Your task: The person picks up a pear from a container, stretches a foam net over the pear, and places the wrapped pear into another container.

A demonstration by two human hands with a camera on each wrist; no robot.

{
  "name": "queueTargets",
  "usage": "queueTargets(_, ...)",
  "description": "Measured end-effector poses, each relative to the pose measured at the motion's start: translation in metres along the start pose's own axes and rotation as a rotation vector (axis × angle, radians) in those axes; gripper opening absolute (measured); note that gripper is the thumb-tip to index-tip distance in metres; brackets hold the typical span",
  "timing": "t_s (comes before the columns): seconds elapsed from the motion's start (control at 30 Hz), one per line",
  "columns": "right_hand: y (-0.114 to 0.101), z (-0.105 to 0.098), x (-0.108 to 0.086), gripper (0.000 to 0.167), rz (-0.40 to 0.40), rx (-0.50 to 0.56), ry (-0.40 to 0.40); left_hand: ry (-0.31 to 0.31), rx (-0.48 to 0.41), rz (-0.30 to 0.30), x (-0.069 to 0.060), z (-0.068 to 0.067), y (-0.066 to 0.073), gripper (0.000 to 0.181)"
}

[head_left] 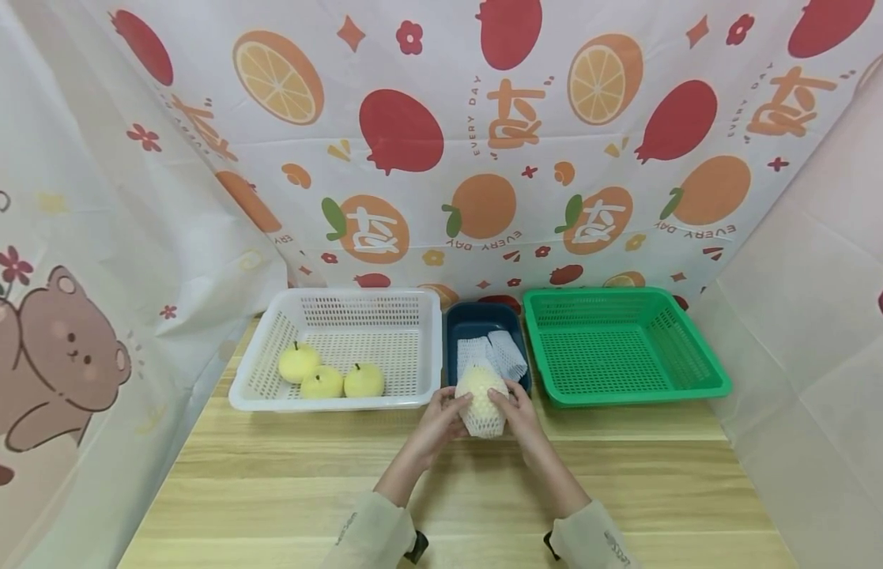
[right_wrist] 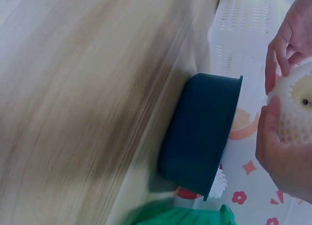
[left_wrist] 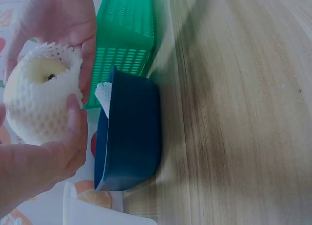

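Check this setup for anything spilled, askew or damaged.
Nothing stands out: bare fruits sit in the white basket, foam nets in the blue bin; left hand and right hand hold a netted fruit.

Fruit-printed cloth [head_left: 455, 87] hangs behind the wood-grained table [head_left: 292, 482]; pale bear-printed sheeting [head_left: 71, 348] hangs at left.

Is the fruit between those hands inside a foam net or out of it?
Inside. The white foam net wraps around the pale fruit; in the wrist views its bare skin shows at an open end.

Both hands [head_left: 439, 421] [head_left: 523, 416] curled, facing each other; forearms [head_left: 401, 474] [head_left: 559, 479] angled inward
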State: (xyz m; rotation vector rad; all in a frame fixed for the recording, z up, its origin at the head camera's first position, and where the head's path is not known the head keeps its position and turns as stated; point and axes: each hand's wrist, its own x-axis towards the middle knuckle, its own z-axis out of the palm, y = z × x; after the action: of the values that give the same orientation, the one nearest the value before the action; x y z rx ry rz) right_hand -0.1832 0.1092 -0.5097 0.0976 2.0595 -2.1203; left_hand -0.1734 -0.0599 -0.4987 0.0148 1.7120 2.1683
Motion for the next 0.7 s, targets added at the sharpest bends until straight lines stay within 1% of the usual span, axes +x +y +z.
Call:
queueTargets(0.07,0.001,0.000,0.001,0.058,0.001,0.018,0.028,0.002,-0.012,0.000,-0.003,0.002,0.005,0.068)
queueTargets(0.17,0.001,-0.001,0.001,0.056,0.019,0.091,0.023,-0.003,-0.031,0.003,-0.002,0.001,0.003,0.066)
queueTargets(0.2,0.001,-0.001,0.000,0.057,0.023,0.129,0.004,-0.012,-0.036,0.000,-0.001,0.001,0.002,0.066)
queueTargets(0.23,0.000,-0.001,0.000,0.058,0.025,0.176,-0.022,-0.035,-0.042,-0.002,-0.001,0.001,0.002,0.066)
queueTargets(0.3,0.000,-0.001,0.000,0.060,0.025,0.261,-0.083,-0.078,-0.058,-0.006,0.004,-0.002,-0.005,0.070)
queueTargets(0.37,0.001,0.000,0.000,0.061,0.009,0.326,-0.139,-0.133,-0.083,-0.014,0.004,-0.001,-0.007,0.071)
queueTargets(0.43,0.001,0.001,0.001,0.060,-0.002,0.375,-0.178,-0.175,-0.122,-0.017,0.006,0.000,-0.008,0.072)
queueTargets(0.57,0.003,0.001,0.002,0.059,-0.011,0.371,-0.200,-0.202,-0.173,-0.019,0.007,0.001,-0.011,0.068)
queueTargets(0.63,0.004,0.000,0.003,0.059,-0.010,0.311,-0.184,-0.196,-0.183,-0.012,0.008,0.002,-0.011,0.066)
queueTargets(0.7,0.006,-0.001,0.004,0.061,-0.018,0.236,-0.160,-0.175,-0.184,-0.003,0.009,0.002,-0.012,0.064)
